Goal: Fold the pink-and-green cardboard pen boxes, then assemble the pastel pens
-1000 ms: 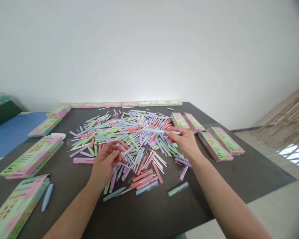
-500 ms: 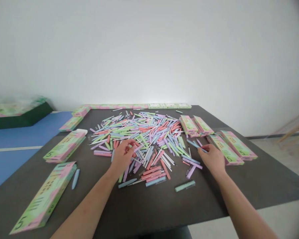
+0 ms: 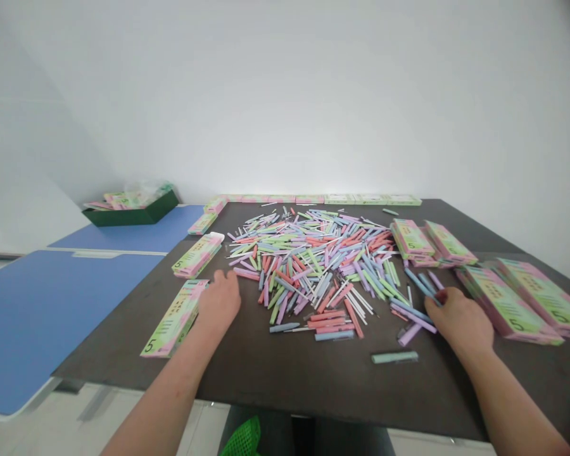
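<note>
A wide heap of pens and thin white refills (image 3: 313, 253) in pink, blue, green and purple covers the middle of the dark table (image 3: 266, 373). My left hand (image 3: 222, 294) is beside the upright-printed carton (image 3: 177, 320) at the left, fingers curled down; what they hold, if anything, is hidden. At the heap's right edge, my right hand (image 3: 460, 316) has thumb and fingers closed around a blue pen (image 3: 420, 283), near purple pens. A pale green pen (image 3: 394, 358) lies alone near the front.
Stacked cartons (image 3: 513, 304) stand at the right, with more stacks (image 3: 413, 239) behind. Another carton (image 3: 198, 254) lies at the left. A row of cartons (image 3: 308, 199) lines the back edge. A green tray (image 3: 133, 216) with cartons and plastic sits on a blue table (image 3: 76, 285).
The view has turned left. My left hand has left the heap and moved left to the cartons. The loose blue pen beside the left carton is no longer visible. My right hand stays by the blue pen.
</note>
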Tool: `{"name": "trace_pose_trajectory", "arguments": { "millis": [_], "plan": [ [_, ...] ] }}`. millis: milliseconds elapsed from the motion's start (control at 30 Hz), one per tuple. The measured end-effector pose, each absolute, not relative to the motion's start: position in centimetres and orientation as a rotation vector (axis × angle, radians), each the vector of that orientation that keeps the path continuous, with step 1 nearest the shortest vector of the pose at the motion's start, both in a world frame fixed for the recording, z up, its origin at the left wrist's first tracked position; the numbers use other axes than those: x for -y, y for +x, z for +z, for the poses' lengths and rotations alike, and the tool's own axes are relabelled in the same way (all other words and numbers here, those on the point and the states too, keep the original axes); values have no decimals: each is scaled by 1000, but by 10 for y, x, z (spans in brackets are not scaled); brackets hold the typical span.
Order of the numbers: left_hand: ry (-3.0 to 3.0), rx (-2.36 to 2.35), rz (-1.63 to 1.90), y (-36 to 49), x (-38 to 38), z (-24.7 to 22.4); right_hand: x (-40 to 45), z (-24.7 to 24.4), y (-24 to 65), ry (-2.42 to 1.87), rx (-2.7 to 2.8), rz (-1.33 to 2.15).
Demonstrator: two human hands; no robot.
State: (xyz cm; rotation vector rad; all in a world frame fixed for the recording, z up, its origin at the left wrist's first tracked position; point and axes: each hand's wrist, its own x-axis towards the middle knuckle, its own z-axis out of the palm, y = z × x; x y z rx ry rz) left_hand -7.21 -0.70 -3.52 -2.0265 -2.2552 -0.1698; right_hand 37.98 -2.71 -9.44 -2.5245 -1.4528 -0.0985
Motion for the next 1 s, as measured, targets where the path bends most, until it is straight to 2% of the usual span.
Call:
{"name": "trace_pose_trajectory", "arguments": {
  "millis": [200,467,733,1000],
  "plan": [
    [-1901,2273,73,-97,21,-34,26,-94,376,-2501,1502,-134],
    [-1926,2355,168,-103,17,-40,27,-90,375,-2480,1507,-121],
    [-2095,2200,79,-87,6,-53,27,-88,372,-2467,1516,-127],
    [-2356,1954,-130,-20,-14,-47,25,-84,372,-2419,1572,-174]
  ]
}}
